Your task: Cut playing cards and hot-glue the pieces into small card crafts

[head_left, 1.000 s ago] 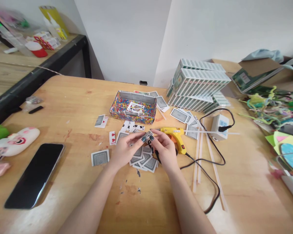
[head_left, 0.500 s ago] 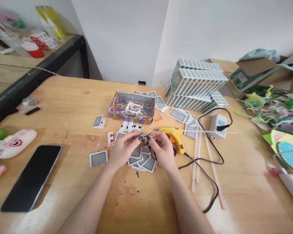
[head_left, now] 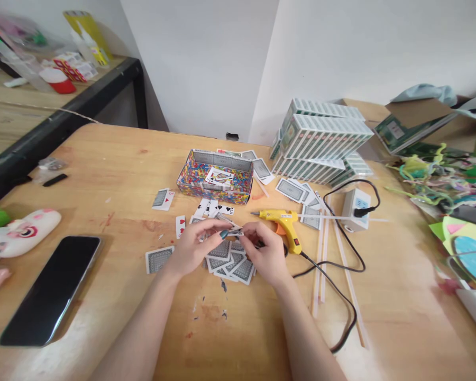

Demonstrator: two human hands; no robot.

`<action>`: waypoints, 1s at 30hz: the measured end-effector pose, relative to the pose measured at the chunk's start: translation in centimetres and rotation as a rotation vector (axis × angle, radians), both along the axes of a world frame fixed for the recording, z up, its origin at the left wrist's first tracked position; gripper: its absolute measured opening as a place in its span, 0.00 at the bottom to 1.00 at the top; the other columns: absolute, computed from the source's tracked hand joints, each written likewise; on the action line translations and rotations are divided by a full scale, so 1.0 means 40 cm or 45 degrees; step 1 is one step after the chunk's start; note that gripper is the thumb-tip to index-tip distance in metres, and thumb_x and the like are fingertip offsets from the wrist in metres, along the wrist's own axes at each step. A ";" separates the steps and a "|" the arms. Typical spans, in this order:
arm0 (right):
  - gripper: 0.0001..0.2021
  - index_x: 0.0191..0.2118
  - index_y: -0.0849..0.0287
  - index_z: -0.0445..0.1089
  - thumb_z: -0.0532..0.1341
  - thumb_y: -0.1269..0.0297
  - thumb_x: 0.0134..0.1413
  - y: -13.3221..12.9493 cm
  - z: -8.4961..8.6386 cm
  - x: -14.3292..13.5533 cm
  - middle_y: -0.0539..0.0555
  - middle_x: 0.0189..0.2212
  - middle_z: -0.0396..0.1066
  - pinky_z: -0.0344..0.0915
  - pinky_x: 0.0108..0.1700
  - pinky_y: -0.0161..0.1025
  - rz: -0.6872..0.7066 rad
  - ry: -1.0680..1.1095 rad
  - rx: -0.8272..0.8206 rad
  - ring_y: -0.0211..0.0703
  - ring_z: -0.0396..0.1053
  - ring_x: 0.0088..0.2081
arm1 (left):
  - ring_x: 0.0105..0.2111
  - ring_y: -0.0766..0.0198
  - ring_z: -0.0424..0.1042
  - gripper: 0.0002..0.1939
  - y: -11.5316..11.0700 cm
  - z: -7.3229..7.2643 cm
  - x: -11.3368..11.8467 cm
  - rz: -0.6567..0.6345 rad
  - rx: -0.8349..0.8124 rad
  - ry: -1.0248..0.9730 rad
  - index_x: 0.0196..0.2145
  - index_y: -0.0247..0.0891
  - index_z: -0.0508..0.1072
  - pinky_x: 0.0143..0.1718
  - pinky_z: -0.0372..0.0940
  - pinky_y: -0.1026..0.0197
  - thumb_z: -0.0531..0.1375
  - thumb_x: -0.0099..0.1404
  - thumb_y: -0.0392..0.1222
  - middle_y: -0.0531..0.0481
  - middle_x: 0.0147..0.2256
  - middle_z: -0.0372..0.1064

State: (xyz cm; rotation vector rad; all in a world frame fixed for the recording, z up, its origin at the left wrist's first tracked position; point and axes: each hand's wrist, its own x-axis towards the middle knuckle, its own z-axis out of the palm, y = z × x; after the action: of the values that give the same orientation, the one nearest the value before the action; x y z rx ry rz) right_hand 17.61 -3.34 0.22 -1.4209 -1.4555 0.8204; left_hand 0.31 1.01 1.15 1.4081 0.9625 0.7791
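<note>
Between my hands, above a loose pile of playing cards (head_left: 241, 269), is a small playing card (head_left: 235, 231), seen nearly edge-on. My left hand (head_left: 196, 244) pinches its left end between thumb and fingers. The fingers of my right hand (head_left: 265, 250) are closed on its right end. Just beyond stands an open box (head_left: 214, 189) with a colourful patterned outside and grey card backs lining its far wall; a face-up card (head_left: 219, 177) lies inside. A yellow glue gun (head_left: 285, 225) rests right of my right hand, its nozzle pointing left.
A black phone (head_left: 51, 291) lies at the left, below a white plush toy (head_left: 35, 230). Clear glue sticks (head_left: 349, 286), a black cable (head_left: 347, 299) and a white power socket (head_left: 355, 209) are at the right. Stacked card boxes (head_left: 325, 137) stand at the back.
The card between my hands has tilted flatter, and my right hand has turned so that its thumb is tucked lower. The view has shifted slightly.
</note>
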 end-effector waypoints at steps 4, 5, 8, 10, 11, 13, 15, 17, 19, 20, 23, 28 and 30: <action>0.06 0.36 0.55 0.68 0.56 0.66 0.51 -0.004 0.011 0.009 0.49 0.24 0.67 0.61 0.27 0.36 0.061 -0.060 0.020 0.38 0.63 0.24 | 0.44 0.54 0.69 0.14 0.001 0.001 0.002 0.027 0.006 0.011 0.40 0.38 0.75 0.46 0.62 0.56 0.59 0.55 0.43 0.44 0.42 0.72; 0.07 0.37 0.55 0.68 0.56 0.66 0.51 -0.004 0.016 0.014 0.49 0.24 0.67 0.61 0.27 0.36 0.061 -0.091 0.023 0.39 0.63 0.24 | 0.44 0.53 0.69 0.15 0.002 0.001 0.002 0.035 0.008 0.015 0.40 0.38 0.74 0.46 0.62 0.56 0.59 0.55 0.43 0.44 0.43 0.72; 0.06 0.36 0.55 0.67 0.55 0.63 0.52 -0.004 0.025 0.049 0.49 0.22 0.65 0.60 0.27 0.36 -0.153 -0.272 0.009 0.38 0.62 0.23 | 0.44 0.54 0.69 0.16 0.003 0.000 0.002 0.044 0.003 0.026 0.41 0.38 0.74 0.44 0.63 0.56 0.59 0.55 0.43 0.43 0.44 0.71; 0.06 0.33 0.55 0.65 0.56 0.60 0.52 -0.003 0.021 0.085 0.49 0.22 0.64 0.59 0.28 0.37 -0.469 -0.459 -0.021 0.39 0.61 0.23 | 0.43 0.55 0.69 0.16 0.003 -0.001 0.002 0.049 -0.005 0.037 0.42 0.38 0.73 0.44 0.63 0.57 0.60 0.55 0.44 0.43 0.43 0.71; 0.08 0.31 0.56 0.64 0.57 0.58 0.50 -0.003 0.014 0.104 0.50 0.23 0.64 0.58 0.29 0.38 -0.587 -0.587 -0.033 0.41 0.62 0.26 | 0.43 0.55 0.69 0.16 0.003 -0.001 0.001 0.053 -0.006 0.042 0.42 0.38 0.73 0.44 0.63 0.57 0.60 0.55 0.44 0.43 0.43 0.71; 0.13 0.27 0.57 0.62 0.60 0.51 0.45 -0.005 -0.007 0.137 0.52 0.24 0.64 0.58 0.34 0.42 -0.739 -0.835 -0.043 0.46 0.62 0.30 | 0.44 0.55 0.69 0.17 0.003 -0.003 0.000 0.066 0.003 0.043 0.43 0.38 0.73 0.45 0.62 0.57 0.60 0.55 0.43 0.43 0.43 0.71; 0.19 0.29 0.58 0.60 0.62 0.47 0.41 -0.008 -0.030 0.156 0.55 0.27 0.65 0.57 0.39 0.47 -0.763 -1.007 -0.074 0.52 0.62 0.34 | 0.44 0.55 0.69 0.19 0.004 -0.007 -0.002 0.073 0.017 0.033 0.45 0.39 0.71 0.45 0.62 0.57 0.60 0.55 0.43 0.43 0.43 0.71; 0.22 0.33 0.59 0.60 0.63 0.47 0.38 -0.010 -0.047 0.158 0.59 0.30 0.65 0.57 0.39 0.49 -0.793 -1.098 -0.143 0.56 0.63 0.37 | 0.43 0.56 0.69 0.20 0.006 -0.011 -0.003 0.078 0.016 0.021 0.46 0.39 0.69 0.45 0.62 0.57 0.60 0.55 0.43 0.44 0.41 0.71; 0.23 0.35 0.60 0.58 0.63 0.48 0.38 -0.007 -0.055 0.149 0.61 0.32 0.65 0.58 0.37 0.48 -0.815 -1.120 -0.222 0.57 0.63 0.37 | 0.41 0.58 0.70 0.20 0.007 -0.013 -0.004 0.088 -0.001 0.012 0.47 0.39 0.67 0.43 0.62 0.58 0.59 0.56 0.43 0.45 0.38 0.71; 0.23 0.36 0.60 0.58 0.63 0.50 0.39 -0.005 -0.056 0.143 0.61 0.32 0.65 0.59 0.36 0.47 -0.821 -1.107 -0.245 0.57 0.63 0.37 | 0.40 0.59 0.70 0.20 0.008 -0.014 -0.004 0.100 -0.013 0.009 0.47 0.39 0.66 0.42 0.62 0.59 0.59 0.56 0.43 0.46 0.37 0.71; 0.20 0.36 0.59 0.55 0.62 0.55 0.39 0.007 -0.050 0.128 0.59 0.31 0.65 0.59 0.33 0.44 -0.845 -0.997 -0.256 0.54 0.65 0.34 | 0.38 0.61 0.70 0.19 0.010 -0.012 -0.003 0.162 -0.060 -0.006 0.44 0.39 0.63 0.39 0.63 0.61 0.59 0.55 0.42 0.48 0.36 0.70; 0.20 0.36 0.56 0.54 0.62 0.56 0.38 0.018 -0.023 0.110 0.53 0.29 0.65 0.60 0.28 0.40 -0.965 -0.715 -0.162 0.48 0.66 0.29 | 0.37 0.63 0.69 0.16 0.012 -0.008 -0.003 0.219 -0.090 -0.061 0.40 0.39 0.60 0.39 0.62 0.61 0.59 0.55 0.42 0.50 0.35 0.69; 0.20 0.36 0.56 0.54 0.62 0.57 0.39 0.017 -0.011 0.102 0.51 0.29 0.64 0.61 0.27 0.39 -0.942 -0.572 -0.086 0.45 0.66 0.27 | 0.37 0.63 0.69 0.15 0.013 -0.009 -0.003 0.238 -0.078 -0.071 0.38 0.39 0.60 0.39 0.62 0.61 0.59 0.54 0.41 0.50 0.35 0.69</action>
State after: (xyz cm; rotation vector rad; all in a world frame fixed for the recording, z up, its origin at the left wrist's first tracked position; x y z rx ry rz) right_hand 21.71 -2.66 -0.21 -2.0924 -1.0635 0.0818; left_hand 0.19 1.53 0.79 1.2493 1.0765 0.9144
